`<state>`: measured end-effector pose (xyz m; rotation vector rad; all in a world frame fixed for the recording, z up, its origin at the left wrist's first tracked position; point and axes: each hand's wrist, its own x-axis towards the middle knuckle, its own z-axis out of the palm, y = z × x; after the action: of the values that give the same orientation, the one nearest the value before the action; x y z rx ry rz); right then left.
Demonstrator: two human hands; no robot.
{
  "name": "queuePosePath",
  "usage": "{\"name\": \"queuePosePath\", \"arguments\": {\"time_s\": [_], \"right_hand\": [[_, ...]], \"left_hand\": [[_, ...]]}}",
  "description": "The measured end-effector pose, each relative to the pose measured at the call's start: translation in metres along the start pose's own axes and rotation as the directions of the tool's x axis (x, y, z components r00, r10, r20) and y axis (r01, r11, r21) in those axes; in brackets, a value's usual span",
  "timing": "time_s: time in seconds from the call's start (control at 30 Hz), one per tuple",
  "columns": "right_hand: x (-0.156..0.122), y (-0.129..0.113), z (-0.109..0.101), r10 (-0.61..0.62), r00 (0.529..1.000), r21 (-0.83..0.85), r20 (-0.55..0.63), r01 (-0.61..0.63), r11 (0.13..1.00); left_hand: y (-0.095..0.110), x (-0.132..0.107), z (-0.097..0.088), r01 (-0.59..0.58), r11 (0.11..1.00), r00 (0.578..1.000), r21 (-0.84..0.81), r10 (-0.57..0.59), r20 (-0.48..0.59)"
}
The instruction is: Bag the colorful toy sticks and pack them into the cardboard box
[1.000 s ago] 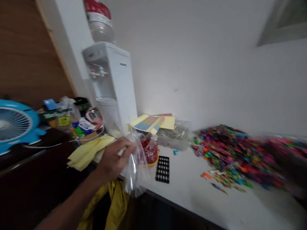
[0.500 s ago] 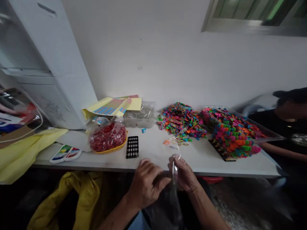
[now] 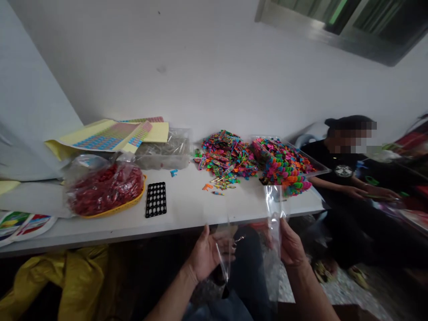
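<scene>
Below the front edge of the white table (image 3: 187,209), both my hands hold a clear plastic bag (image 3: 249,232) stretched open between them. My left hand (image 3: 209,252) grips the bag's left edge with curled fingers. My right hand (image 3: 290,243) pinches the right edge, which stands up past the table edge. On the table lie a heap of small colourful plastic pieces (image 3: 225,156) and a clear tray of more colourful pieces (image 3: 284,162) to its right.
A yellow basket with a bag of red pieces (image 3: 105,189), a black perforated plate (image 3: 156,199), sticker sheets (image 3: 110,133) and a clear bag (image 3: 165,151) sit at left. A seated person (image 3: 347,178) is at right. Yellow plastic (image 3: 73,281) hangs beneath the table.
The view swung right from the water dispenser. My left hand brought the clear bag from the table's left end to my lap, and both hands have pulled it apart.
</scene>
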<state>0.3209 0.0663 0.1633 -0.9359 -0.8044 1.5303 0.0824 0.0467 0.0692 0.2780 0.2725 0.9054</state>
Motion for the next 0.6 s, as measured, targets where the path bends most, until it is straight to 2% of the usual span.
{"name": "queuePosePath", "arguments": {"time_s": [0.1,0.17,0.3,0.4,0.47,0.53,0.57,0.6], "right_hand": [[-0.005,-0.007,-0.014,-0.015,0.996,-0.188,-0.085,-0.001,0.982],[-0.007,-0.009,-0.021,-0.023,0.995,-0.296,-0.100,-0.008,0.955],[-0.007,-0.002,-0.037,-0.075,0.993,-0.518,-0.091,0.017,0.855],[0.001,0.005,-0.055,-0.009,0.992,-0.651,-0.125,-0.075,0.756],[0.014,0.004,-0.073,-0.017,0.979,-0.691,-0.204,-0.132,0.711],[0.032,-0.006,-0.098,-0.166,0.926,-0.735,-0.338,-0.149,0.661],[0.042,-0.012,-0.112,-0.286,0.872,-0.770,-0.397,-0.148,0.620],[0.052,-0.019,-0.127,-0.418,0.791,-0.809,-0.448,-0.159,0.566]], "left_hand": [[0.024,0.006,0.005,-0.132,0.977,0.974,0.165,0.159,-0.161],[0.039,-0.002,0.003,-0.152,0.937,0.943,0.313,0.233,-0.238],[0.058,-0.023,0.002,-0.130,0.750,0.901,0.649,0.363,-0.239],[0.068,-0.032,0.007,-0.122,0.619,0.849,0.776,0.470,-0.242],[0.076,-0.040,0.009,-0.096,0.538,0.814,0.838,0.527,-0.245],[0.084,-0.055,0.006,-0.033,0.440,0.786,0.897,0.566,-0.248],[0.090,-0.066,0.001,0.026,0.399,0.789,0.917,0.555,-0.264],[0.096,-0.077,-0.005,0.095,0.386,0.767,0.918,0.559,-0.314]]}}
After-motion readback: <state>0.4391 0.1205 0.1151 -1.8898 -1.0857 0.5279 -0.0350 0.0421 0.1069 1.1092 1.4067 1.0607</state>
